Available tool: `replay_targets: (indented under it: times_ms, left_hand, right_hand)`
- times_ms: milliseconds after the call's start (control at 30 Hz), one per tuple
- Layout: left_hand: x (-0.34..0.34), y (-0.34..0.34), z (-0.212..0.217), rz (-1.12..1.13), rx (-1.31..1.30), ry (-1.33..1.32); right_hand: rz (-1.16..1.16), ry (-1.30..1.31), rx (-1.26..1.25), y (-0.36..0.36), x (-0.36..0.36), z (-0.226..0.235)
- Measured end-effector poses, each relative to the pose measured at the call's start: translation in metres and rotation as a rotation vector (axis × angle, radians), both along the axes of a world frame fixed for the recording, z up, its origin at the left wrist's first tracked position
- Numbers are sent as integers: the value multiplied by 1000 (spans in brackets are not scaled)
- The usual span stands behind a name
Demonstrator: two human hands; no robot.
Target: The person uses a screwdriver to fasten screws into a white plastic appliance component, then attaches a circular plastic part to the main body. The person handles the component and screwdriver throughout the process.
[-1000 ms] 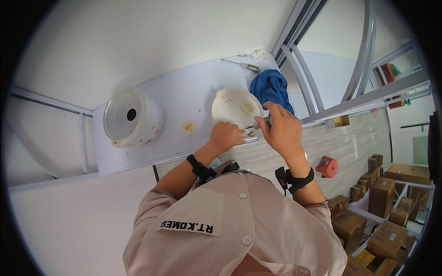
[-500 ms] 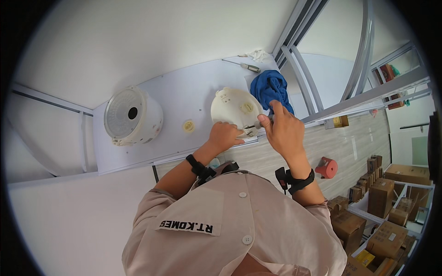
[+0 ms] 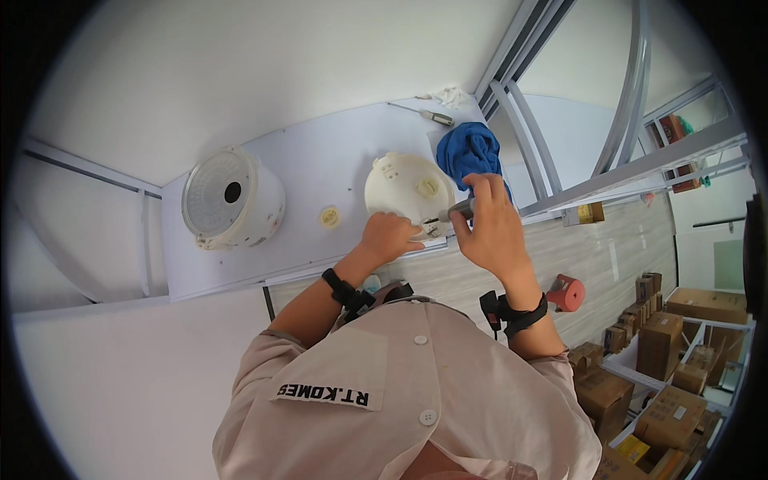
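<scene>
A round cream plastic lid [image 3: 392, 188], seemingly a rice cooker's, lies with its hollow side up at the table's near edge. My left hand [image 3: 390, 238] grips its near rim, fingers curled over the edge. In my right hand [image 3: 492, 228] is a screwdriver [image 3: 460, 210] with a grey handle. Its shaft points left, at the small fitting [image 3: 434, 227] on the lid's near right rim; whether the tip touches a screw is too small to tell. A pale yellow round cap [image 3: 426, 187] sits inside the lid.
On the table's left stands a white rice cooker body [image 3: 240, 200]. A small yellow round part [image 3: 329, 216] lies between it and the lid. Blue cloth [image 3: 469, 152], a second screwdriver [image 3: 436, 118] and white crumpled tissue [image 3: 450, 97] are at the far right. Metal rails [image 3: 624, 176] border the right side.
My right hand has turned slightly, and the screwdriver's handle now shows more, with its shaft in view by the lid's rim. My left hand keeps its grip on the lid.
</scene>
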State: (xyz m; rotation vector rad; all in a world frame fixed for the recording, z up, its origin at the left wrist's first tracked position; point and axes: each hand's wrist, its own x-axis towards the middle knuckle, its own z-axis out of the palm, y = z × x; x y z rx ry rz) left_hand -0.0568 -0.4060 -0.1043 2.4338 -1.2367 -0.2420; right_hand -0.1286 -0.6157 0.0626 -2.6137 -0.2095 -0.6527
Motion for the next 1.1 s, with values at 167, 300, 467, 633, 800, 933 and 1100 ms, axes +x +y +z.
replay_targets:
  times_ms: [167,300,467,633,800,933,1100]
  left_hand:
    - [-2,1,2,8,0,4]
    - [-4,3,7,5,15,4]
    - [-3,6,8,6,13,5]
    - [-6,11,8,13,25,15]
    - [-9,19,11,30,52,43]
    - [-10,26,5,27,9,27]
    - [-10,29,6,8,30,47]
  right_hand:
    - [30,157,48,0,-5,-7]
    - [-211,411,-76,14,-8,14]
    - [84,-36,171,12,-7,-1]
    - [-157,461,-110,17,-7,12]
    - [-29,167,-46,24,-10,13]
    - [302,6,136,24,-6,0]
    - [-136,429,-144,38,-6,2]
